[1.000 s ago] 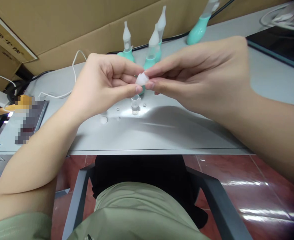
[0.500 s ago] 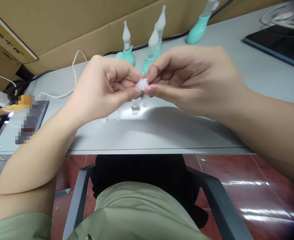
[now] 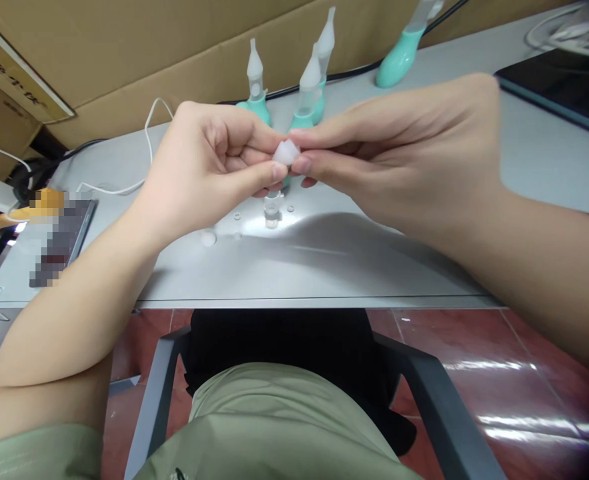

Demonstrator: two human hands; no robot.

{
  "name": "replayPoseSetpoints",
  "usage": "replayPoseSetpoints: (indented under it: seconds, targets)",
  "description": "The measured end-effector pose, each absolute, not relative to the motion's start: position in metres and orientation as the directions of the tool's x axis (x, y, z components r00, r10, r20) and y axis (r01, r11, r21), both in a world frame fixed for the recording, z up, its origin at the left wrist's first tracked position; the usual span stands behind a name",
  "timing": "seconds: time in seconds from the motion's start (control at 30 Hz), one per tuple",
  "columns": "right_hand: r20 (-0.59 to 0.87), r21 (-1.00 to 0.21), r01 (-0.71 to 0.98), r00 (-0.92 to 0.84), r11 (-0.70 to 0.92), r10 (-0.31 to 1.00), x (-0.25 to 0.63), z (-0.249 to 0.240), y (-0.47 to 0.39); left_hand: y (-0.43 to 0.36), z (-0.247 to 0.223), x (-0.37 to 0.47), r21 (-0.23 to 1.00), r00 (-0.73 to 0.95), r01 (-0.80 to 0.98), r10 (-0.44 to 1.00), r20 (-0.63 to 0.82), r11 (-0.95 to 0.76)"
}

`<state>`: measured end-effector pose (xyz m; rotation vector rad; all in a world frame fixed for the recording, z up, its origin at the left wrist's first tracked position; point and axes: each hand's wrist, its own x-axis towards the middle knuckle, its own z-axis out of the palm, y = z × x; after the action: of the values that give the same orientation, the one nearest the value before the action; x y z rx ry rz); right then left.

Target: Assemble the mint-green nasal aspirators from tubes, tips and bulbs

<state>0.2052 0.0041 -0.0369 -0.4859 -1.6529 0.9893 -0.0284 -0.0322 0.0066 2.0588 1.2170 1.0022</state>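
Observation:
Between my two hands, above the desk, is a small translucent white piece, like a soft silicone nozzle tip (image 3: 286,153). My left hand (image 3: 219,157) pinches its left side between thumb and fingers. My right hand (image 3: 404,147) grips the other side with thumb and index finger. The fingertips cover much of its outline. Beneath it stands a small clear plastic cylinder (image 3: 273,212) on the desk, partly hidden by my left fingers. A tiny ring (image 3: 290,209) lies to its right, and a white round piece (image 3: 209,237) to its left.
Teal bulb aspirators with white nozzles stand at the back, including a front one (image 3: 309,83) and a left one (image 3: 255,73). Another teal bulb (image 3: 399,60) leans further right. A dark tablet-like device (image 3: 559,93) is at far right, a white cable (image 3: 149,137) at left. The desk (image 3: 324,283) ends near my lap.
My right hand has rolled, its wrist rising and its index finger straightening along the white piece. The piece is slightly higher and turned. My left hand has hardly moved.

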Motion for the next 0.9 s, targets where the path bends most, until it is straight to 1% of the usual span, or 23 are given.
replayPoseSetpoints:
  seconds: [0.07, 0.1, 0.2, 0.3, 0.37, 0.43, 0.57, 0.67, 0.8, 0.9]
  targets:
    - [0.631, -0.771, -0.112, -0.268, 0.627, 0.728, 0.205, -0.039, 0.002, -0.032, 0.008, -0.027, 0.757, 0.297, 0.498, 0.903, 0.310, -0.423]
    - [0.646, -0.757, -0.099, -0.269, 0.646, 0.715, 0.205, -0.040, 0.002, -0.032, 0.010, -0.026, 0.761, 0.290, 0.503, 0.910, 0.297, -0.409]
    - [0.649, -0.745, -0.077, -0.316, 0.663, 0.692, 0.206, -0.042, 0.001, -0.034, 0.014, -0.024, 0.783, 0.278, 0.497, 0.923, 0.266, -0.375]
    - [0.655, -0.726, -0.022, -0.327, 0.687, 0.681, 0.207, -0.043, 0.002, -0.036, 0.016, -0.023, 0.800, 0.279, 0.477, 0.926, 0.256, -0.364]
    - [0.652, -0.716, 0.010, -0.348, 0.698, 0.673, 0.208, -0.043, 0.005, -0.036, 0.014, -0.022, 0.800, 0.281, 0.475, 0.925, 0.257, -0.367]
    - [0.638, -0.720, 0.003, -0.391, 0.694, 0.663, 0.208, -0.043, 0.008, -0.035, 0.009, -0.023, 0.791, 0.287, 0.473, 0.917, 0.278, -0.388]
    - [0.591, -0.758, -0.094, -0.516, 0.645, 0.619, 0.210, -0.043, 0.016, -0.032, 0.000, -0.030, 0.766, 0.324, 0.458, 0.887, 0.328, -0.451]
    - [0.547, -0.803, -0.164, -0.587, 0.573, 0.597, 0.211, -0.040, 0.018, -0.030, -0.001, -0.033, 0.749, 0.352, 0.458, 0.872, 0.341, -0.478]
    - [0.472, -0.865, -0.198, -0.635, 0.462, 0.612, 0.212, -0.035, 0.017, -0.030, 0.003, -0.032, 0.749, 0.439, 0.391, 0.823, 0.360, -0.535]
    - [0.451, -0.881, -0.209, -0.644, 0.424, 0.618, 0.212, -0.033, 0.017, -0.030, 0.007, -0.030, 0.764, 0.471, 0.368, 0.815, 0.339, -0.530]
